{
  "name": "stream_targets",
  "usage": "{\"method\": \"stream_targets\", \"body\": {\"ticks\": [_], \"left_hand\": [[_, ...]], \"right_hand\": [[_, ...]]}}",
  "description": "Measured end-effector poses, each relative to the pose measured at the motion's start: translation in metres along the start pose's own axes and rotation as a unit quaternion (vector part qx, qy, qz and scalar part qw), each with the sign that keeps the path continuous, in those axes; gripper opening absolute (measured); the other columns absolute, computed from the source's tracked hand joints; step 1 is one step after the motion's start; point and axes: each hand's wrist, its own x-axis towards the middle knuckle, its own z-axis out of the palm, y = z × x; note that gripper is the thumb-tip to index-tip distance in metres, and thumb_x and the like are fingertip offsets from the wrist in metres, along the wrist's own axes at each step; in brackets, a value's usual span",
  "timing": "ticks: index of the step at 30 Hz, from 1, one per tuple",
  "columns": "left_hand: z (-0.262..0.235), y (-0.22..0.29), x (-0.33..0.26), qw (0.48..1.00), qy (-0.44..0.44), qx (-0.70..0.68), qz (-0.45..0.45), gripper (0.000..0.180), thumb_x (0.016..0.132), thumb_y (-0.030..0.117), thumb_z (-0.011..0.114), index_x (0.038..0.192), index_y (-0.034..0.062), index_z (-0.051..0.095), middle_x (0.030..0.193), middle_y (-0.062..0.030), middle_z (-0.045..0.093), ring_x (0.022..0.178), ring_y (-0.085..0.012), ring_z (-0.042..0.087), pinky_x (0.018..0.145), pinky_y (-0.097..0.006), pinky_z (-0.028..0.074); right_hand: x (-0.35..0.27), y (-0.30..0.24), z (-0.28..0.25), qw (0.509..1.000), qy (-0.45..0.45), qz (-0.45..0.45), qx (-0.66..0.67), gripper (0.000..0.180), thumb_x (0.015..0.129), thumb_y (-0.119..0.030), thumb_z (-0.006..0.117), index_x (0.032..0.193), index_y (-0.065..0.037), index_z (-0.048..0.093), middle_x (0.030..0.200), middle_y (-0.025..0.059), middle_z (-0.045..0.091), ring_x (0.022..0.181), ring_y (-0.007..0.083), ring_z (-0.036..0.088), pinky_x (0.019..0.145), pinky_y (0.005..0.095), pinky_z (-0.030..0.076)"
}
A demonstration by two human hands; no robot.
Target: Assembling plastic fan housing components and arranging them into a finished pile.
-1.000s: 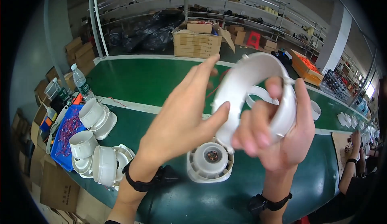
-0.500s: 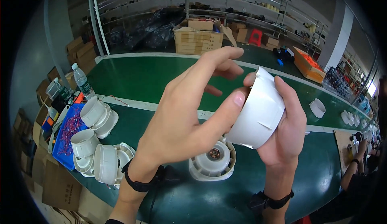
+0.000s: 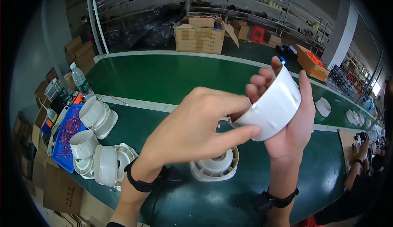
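A white plastic ring-shaped housing (image 3: 276, 108) is held tilted above the bench, its open side facing left. My right hand (image 3: 290, 141) wraps it from below and the right, fingertips curling over the far rim. With thumb outside and fingers inside, my left hand (image 3: 190, 124) grips the lower left rim; those inner fingertips are partly hidden. Beneath them on the bench sits a white round base (image 3: 215, 169) with ribs around its hub, partly covered by my left hand. More white housings (image 3: 105, 165) stand on similar bases to the left.
A blue tray (image 3: 61, 159) of thin red and purple wires lies at the left, near a water bottle (image 3: 82, 82). Another white ring (image 3: 323, 107) rests on the green strip (image 3: 163, 69) beyond. A cardboard box (image 3: 198, 39) stands behind; a co-worker's hand (image 3: 363, 147) is far right.
My left hand has come down from the housing's upper left side and now pinches its lower rim. The housing has shifted slightly up and right, while the right hand keeps holding it.
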Motion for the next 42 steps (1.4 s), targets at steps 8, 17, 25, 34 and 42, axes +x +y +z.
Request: {"method": "stream_targets", "body": {"ticks": [8, 17, 25, 34, 42], "left_hand": [[0.002, 0.008, 0.001, 0.981, 0.092, -0.142, -0.096, 0.029, 0.096, 0.028, 0.06, 0.095, -0.001, 0.061, 0.077, -0.0036, 0.064, 0.067, -0.0056, 0.06, 0.055, -0.019, 0.045], [0.001, 0.005, 0.001, 0.985, 0.165, -0.047, -0.025, 0.029, 0.097, 0.027, 0.058, 0.093, -0.0016, 0.058, 0.074, -0.0024, 0.061, 0.065, -0.0035, 0.054, 0.055, -0.018, 0.04], [0.001, 0.003, 0.001, 0.985, 0.168, -0.014, 0.022, 0.027, 0.097, 0.024, 0.057, 0.092, -0.0026, 0.059, 0.073, -0.0034, 0.061, 0.066, -0.0047, 0.054, 0.056, -0.019, 0.041], [0.005, 0.001, 0.003, 0.972, 0.153, -0.168, -0.063, 0.027, 0.099, 0.022, 0.052, 0.103, -0.0037, 0.058, 0.085, -0.0059, 0.063, 0.074, -0.007, 0.058, 0.062, -0.022, 0.049], [0.0, 0.003, 0.0, 0.987, 0.105, -0.109, -0.049, 0.049, 0.08, 0.018, 0.075, 0.117, -0.0008, 0.051, 0.101, -0.0068, 0.06, 0.094, -0.0122, 0.058, 0.078, -0.026, 0.049]], "right_hand": [[-0.001, 0.002, 0.014, 0.952, 0.052, -0.042, -0.297, 0.039, 0.098, -0.029, 0.048, 0.113, 0.007, 0.056, 0.094, 0.0152, 0.066, 0.082, 0.0186, 0.066, 0.072, 0.0352, 0.054], [-0.004, -0.018, 0.007, 0.88, -0.082, -0.001, -0.468, 0.031, 0.094, -0.014, 0.042, 0.105, 0.01, 0.059, 0.076, 0.0145, 0.063, 0.057, 0.0145, 0.06, 0.039, 0.0208, 0.042], [-0.005, -0.018, 0.009, 0.884, -0.067, -0.016, -0.462, 0.033, 0.098, -0.019, 0.047, 0.106, 0.01, 0.061, 0.081, 0.0153, 0.065, 0.061, 0.0154, 0.063, 0.041, 0.0212, 0.045], [-0.003, -0.013, 0.005, 0.867, -0.092, -0.034, -0.489, 0.032, 0.098, -0.02, 0.051, 0.107, 0.009, 0.059, 0.086, 0.0137, 0.065, 0.069, 0.0134, 0.064, 0.046, 0.0206, 0.048], [-0.002, -0.012, 0.004, 0.888, -0.081, -0.001, -0.453, 0.031, 0.099, -0.02, 0.05, 0.099, 0.009, 0.061, 0.084, 0.0135, 0.065, 0.067, 0.0149, 0.064, 0.046, 0.0231, 0.05]]}}
